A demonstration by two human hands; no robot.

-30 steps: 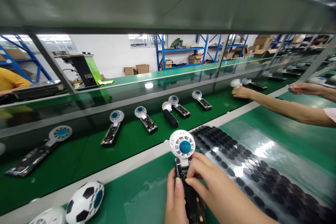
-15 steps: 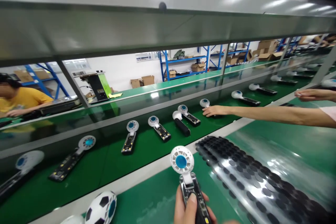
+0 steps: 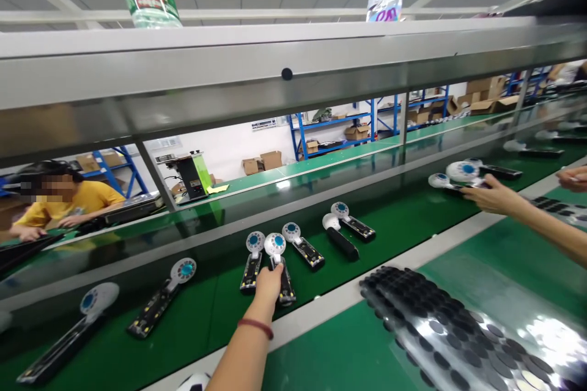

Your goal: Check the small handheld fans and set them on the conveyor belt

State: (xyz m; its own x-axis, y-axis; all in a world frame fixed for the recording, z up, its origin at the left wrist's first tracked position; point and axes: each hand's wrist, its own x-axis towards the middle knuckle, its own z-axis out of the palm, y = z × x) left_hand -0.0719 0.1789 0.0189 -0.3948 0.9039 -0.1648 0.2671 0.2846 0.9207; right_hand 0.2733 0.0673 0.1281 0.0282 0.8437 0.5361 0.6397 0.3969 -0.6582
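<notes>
1. Since the earlier frame, the held fan-like unit (image 3: 286, 288) has moved from above the table (image 3: 316, 357) to the green conveyor belt (image 3: 398, 226); a co-worker's hand (image 3: 493, 197) has shifted farther right.
2. Its white vented head points away and its circuit board faces up, probably so the components stay visible and unpressed. Whether it fully rests on the belt cannot be told.
3. Wearing a red wristband (image 3: 255, 325), the left hand (image 3: 269, 284) has its fingers nearly closed around the upper handle, seemingly gripping the edge to spare the board. Some fingers are hidden. The right hand is out of view, so its opening cannot be told.
4. Close beside it lie a left-hand neighbour (image 3: 251, 273) and a right-hand neighbour (image 3: 309, 252), also board up.
5. Nearer, the sheet of black discs (image 3: 428, 317) lies flat on the table, likely for easy reach.
</notes>
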